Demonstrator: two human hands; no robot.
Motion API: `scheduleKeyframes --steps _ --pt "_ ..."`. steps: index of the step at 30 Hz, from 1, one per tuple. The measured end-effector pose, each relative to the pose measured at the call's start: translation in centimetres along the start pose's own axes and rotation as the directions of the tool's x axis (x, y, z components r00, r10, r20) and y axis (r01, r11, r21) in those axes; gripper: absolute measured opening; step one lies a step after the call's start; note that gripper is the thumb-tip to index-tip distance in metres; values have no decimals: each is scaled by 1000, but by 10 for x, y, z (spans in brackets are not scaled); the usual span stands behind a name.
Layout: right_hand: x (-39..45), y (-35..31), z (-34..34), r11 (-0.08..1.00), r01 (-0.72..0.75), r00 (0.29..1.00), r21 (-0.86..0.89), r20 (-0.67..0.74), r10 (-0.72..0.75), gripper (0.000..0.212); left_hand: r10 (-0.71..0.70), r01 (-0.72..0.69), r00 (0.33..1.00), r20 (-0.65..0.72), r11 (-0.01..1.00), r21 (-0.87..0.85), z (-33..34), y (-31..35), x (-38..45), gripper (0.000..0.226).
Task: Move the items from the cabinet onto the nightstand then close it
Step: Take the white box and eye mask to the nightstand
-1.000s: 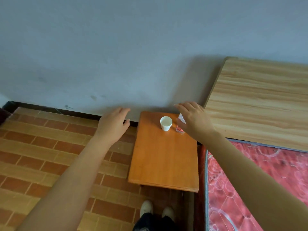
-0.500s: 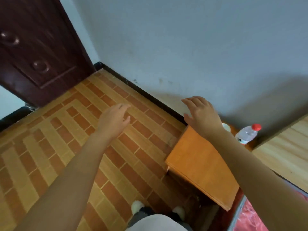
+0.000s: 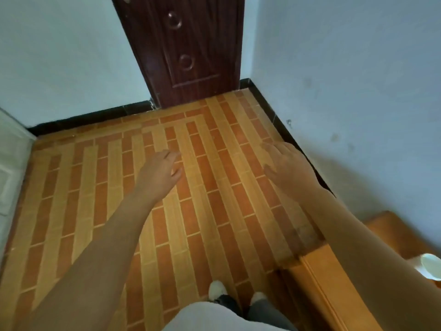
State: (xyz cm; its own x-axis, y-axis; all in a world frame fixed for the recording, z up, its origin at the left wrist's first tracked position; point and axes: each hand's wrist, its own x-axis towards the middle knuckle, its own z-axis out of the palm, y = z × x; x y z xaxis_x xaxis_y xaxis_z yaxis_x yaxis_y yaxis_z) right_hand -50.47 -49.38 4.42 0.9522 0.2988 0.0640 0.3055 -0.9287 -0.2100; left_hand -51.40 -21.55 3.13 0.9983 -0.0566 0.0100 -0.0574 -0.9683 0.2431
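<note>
Reaching out over the tiled floor (image 3: 202, 211) — left hand (image 3: 158, 174) and right hand (image 3: 290, 169), both empty, fingers spread; nightstand (image 3: 317, 271) at right holds a white cup (image 3: 432, 265).

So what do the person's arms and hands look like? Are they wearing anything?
Both arms are bare, with no sleeves in view. The left hand and right hand wear no gloves, and no rings, watch or bracelet show, though the picture is blurry. Lower down, a light top and white shoes show.
</note>
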Motion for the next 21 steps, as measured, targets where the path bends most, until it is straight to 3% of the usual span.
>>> scheduleKeyframes --steps 11,21 --pt "69 -77 14 956 295 953 4 70 -294 41 -387 375 919 -80 918 -131 -27 -86 -47 46" --pt "139 -87 20 925 377 919 43 103 -380 48 -500 484 861 -89 861 -154 -24 -96 -24 46"
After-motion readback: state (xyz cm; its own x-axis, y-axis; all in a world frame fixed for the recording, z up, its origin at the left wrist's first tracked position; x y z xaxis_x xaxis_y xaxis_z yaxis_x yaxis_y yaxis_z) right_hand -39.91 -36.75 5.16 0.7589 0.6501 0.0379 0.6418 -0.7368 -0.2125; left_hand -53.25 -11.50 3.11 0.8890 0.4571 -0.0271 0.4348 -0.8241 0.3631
